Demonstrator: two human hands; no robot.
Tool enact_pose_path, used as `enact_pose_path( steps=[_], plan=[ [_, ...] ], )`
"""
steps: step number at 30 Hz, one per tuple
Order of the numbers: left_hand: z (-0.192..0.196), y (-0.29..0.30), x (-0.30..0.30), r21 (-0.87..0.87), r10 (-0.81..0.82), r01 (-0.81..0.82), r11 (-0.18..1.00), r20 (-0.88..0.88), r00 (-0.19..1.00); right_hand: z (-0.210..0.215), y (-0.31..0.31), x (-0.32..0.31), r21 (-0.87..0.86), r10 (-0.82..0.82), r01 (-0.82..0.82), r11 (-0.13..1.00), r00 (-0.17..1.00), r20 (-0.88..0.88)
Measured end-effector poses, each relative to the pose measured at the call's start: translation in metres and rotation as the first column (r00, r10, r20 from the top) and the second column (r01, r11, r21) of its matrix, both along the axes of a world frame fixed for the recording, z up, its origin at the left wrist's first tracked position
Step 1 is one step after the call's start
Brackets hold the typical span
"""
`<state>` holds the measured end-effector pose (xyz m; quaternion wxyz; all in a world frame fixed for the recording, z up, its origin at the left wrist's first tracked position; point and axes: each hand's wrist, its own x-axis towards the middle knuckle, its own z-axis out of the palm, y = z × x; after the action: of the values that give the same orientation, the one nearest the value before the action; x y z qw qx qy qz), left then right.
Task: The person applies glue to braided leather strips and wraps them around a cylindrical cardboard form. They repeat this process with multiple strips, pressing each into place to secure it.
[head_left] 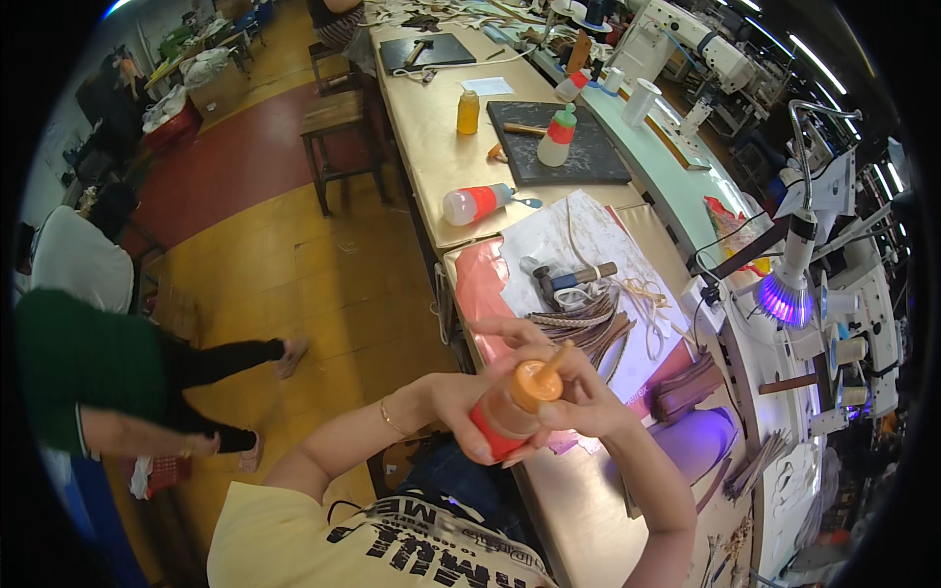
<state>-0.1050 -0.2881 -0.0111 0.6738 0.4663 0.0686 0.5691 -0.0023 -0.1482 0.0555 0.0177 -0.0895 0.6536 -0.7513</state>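
A squeeze bottle with a red band and an orange cap is held up in front of me, its thin spout tilted to the upper right. My left hand is closed round the bottle's body. At the cap end, my right hand grips around the bottle's top; some fingers behind it are partly hidden. Just beyond my hands lie a bundle of braided brown strips and a hammer on a white sheet.
Farther along the bench are a red-banded bottle on its side, an upright green-tipped bottle on a black slab, and a yellow bottle. A lit lamp stands at right. A person in green is at left, near a stool.
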Motion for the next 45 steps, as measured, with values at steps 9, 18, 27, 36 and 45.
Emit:
enact_pose_path(
  steps=[9, 18, 27, 36, 45],
  plan=[
    [0.013, 0.051, -0.009, 0.29, 0.628, -0.893, 0.345, -0.778, -0.01, 0.012, 0.048, 0.006, 0.49, -0.632, 0.524, 0.697, 0.772, 0.074],
    [0.008, 0.046, -0.05, -0.1, 0.121, -0.203, 0.974, -0.529, 0.84, 0.028, 0.08, -0.012, 0.585, -0.044, 0.251, 0.771, 0.938, -0.345],
    [0.009, 0.006, -0.076, 0.007, 0.248, -0.504, 0.864, -0.876, 0.414, 0.06, 0.045, -0.026, 0.845, -0.002, 0.044, 0.533, 0.999, -0.051],
    [-0.015, -0.06, -0.087, 0.065, 0.304, -0.777, 0.626, -0.938, 0.167, -0.009, 0.014, -0.098, 0.846, 0.281, -0.119, 0.52, 0.959, -0.039],
    [-0.063, -0.071, -0.1, -0.058, -0.418, 0.415, 0.908, -0.181, 0.89, 0.021, -0.003, -0.093, 0.434, 0.854, 0.826, 0.361, -0.107, -0.509]
  ],
)
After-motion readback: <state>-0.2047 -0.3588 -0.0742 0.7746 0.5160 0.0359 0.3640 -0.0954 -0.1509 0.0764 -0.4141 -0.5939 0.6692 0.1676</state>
